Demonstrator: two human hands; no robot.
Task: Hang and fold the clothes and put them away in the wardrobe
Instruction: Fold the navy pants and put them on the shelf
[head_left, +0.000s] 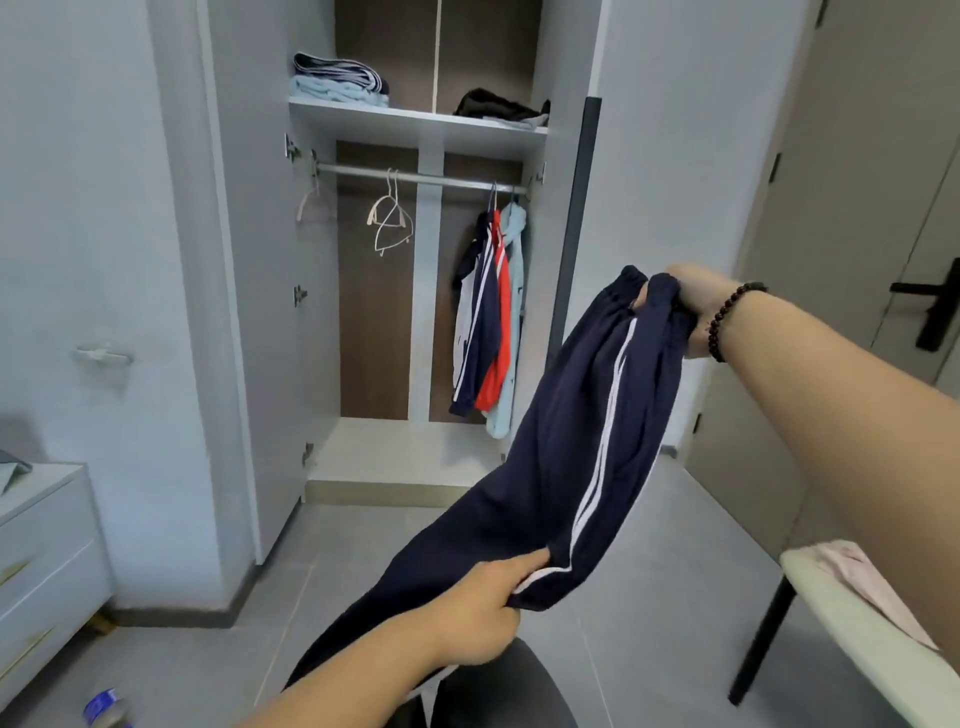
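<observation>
From the head camera, a pair of soft navy track trousers with twin white side stripes (566, 457) stretches slantwise in the air before the open pale-grey wardrobe (415, 130). The right hand (685, 306), wearing a dark beaded bracelet (727, 322), clenches the gathered waistband, while the left hand (483, 608) pinches the leg fabric lower down. Inside, a metal rail (415, 177) carries bare wire hangers (390, 218) and hung jackets (491, 312), and folded clothes (337, 83) sit on the shelf above.
</observation>
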